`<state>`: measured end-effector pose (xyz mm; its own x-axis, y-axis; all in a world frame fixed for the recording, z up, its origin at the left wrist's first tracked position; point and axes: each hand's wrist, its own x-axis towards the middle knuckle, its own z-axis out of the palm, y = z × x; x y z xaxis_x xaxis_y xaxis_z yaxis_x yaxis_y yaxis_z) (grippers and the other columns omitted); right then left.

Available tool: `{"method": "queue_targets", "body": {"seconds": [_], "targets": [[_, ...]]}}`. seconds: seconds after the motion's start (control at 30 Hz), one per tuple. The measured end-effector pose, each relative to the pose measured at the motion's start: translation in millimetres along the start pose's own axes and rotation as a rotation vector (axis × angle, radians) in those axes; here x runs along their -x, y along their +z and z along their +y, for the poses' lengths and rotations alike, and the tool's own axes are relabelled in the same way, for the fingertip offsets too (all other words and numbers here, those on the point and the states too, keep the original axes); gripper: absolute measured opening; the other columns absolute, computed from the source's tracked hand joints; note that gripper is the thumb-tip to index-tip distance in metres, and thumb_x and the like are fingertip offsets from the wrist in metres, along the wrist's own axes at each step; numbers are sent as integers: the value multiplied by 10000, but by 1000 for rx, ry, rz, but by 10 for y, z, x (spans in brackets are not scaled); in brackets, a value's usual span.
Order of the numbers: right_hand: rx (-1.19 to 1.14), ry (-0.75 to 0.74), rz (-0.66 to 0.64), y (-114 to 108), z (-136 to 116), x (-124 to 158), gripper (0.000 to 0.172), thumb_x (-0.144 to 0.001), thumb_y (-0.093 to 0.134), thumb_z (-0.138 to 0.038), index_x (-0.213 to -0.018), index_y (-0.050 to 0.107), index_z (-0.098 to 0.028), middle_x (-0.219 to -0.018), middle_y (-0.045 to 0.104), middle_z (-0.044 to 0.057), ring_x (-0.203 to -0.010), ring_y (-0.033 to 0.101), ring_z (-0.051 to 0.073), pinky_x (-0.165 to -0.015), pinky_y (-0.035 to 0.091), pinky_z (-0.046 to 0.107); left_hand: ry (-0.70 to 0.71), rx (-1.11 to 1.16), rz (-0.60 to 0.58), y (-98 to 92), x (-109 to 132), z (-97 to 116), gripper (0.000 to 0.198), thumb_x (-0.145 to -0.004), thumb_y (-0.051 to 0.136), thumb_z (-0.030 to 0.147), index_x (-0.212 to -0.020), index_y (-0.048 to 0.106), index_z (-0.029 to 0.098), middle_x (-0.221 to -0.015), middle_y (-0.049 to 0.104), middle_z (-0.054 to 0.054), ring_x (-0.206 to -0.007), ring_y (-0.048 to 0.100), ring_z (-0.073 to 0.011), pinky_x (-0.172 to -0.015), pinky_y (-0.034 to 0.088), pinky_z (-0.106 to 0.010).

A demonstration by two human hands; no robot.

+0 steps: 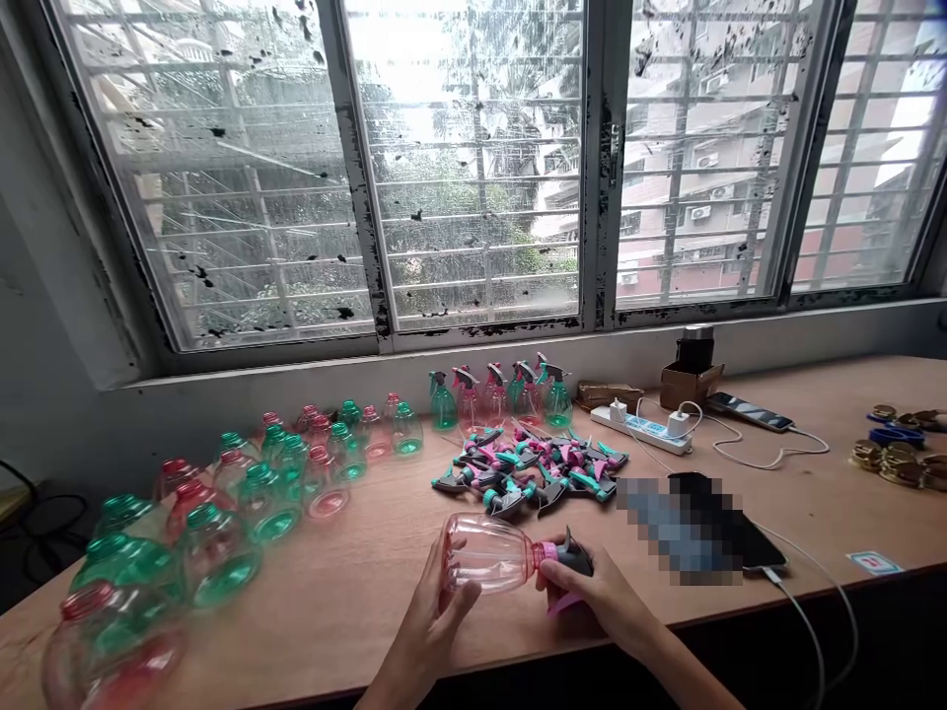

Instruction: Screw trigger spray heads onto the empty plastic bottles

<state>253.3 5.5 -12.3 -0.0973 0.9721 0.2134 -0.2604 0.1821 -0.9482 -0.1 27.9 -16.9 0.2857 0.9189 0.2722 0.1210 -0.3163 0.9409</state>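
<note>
A clear pink spray bottle (492, 554) lies sideways in the air over the front of the table, held between both hands. My left hand (436, 602) wraps around its wide base. At the neck, my right hand (584, 587) grips the spray head (571, 558), grey with a pink collar, which sits against the bottle's mouth. Whether the collar is fully screwed on, I cannot tell. Just beyond the bottle lies a pile of loose spray heads (533, 468) in grey, pink and teal.
Several open green and pink bottles (220, 552) stand at the left. Bottles with spray heads (470, 399) line the wall below the window. On the right are a power strip (640, 431), a charging phone (751, 412), a dark device (729, 523) with a cable, and gold-coloured rings (899, 459).
</note>
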Motion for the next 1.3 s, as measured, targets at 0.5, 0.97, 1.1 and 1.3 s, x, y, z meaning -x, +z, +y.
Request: {"method": "queue_targets", "body": {"seconds": [0.5, 0.97, 1.1, 1.3], "targets": [[-36, 1, -13, -4, -5, -2, 403, -782, 845, -499, -927, 670, -166, -723, 743, 34, -564, 652, 174, -546, 552, 292, 30, 53, -30, 38, 67, -6, 1049, -880, 682, 592, -1628, -17, 358, -1693, 255, -100, -1523, 298, -362, -1254, 194, -531], [-23, -7, -36, -22, 34, -19, 365, -803, 832, -483, -913, 680, -169, -738, 752, 39, -571, 660, 174, -551, 552, 286, 95, -20, -26, 30, 11, -61, 953, -891, 714, 495, -1626, 120, 367, -1628, 385, -109, -1475, 402, -350, -1229, 298, -495], [-22, 2, -17, 1, -8, -7, 402, -776, 845, -510, -908, 681, -168, -711, 750, 36, -548, 656, 175, -531, 548, 286, 31, 64, -18, 34, 25, -55, 1045, -839, 739, 583, -1634, 126, 293, -1552, 472, -162, -1444, 428, -377, -1217, 309, -498], [-29, 4, -5, 26, -44, 7, 430, -762, 851, -526, -917, 671, -168, -709, 751, 37, -552, 651, 171, -537, 551, 292, 19, 79, -9, 31, -10, -113, 951, -845, 732, 581, -1607, 249, 283, -1580, 432, -149, -1455, 408, -385, -1208, 335, -485]]}}
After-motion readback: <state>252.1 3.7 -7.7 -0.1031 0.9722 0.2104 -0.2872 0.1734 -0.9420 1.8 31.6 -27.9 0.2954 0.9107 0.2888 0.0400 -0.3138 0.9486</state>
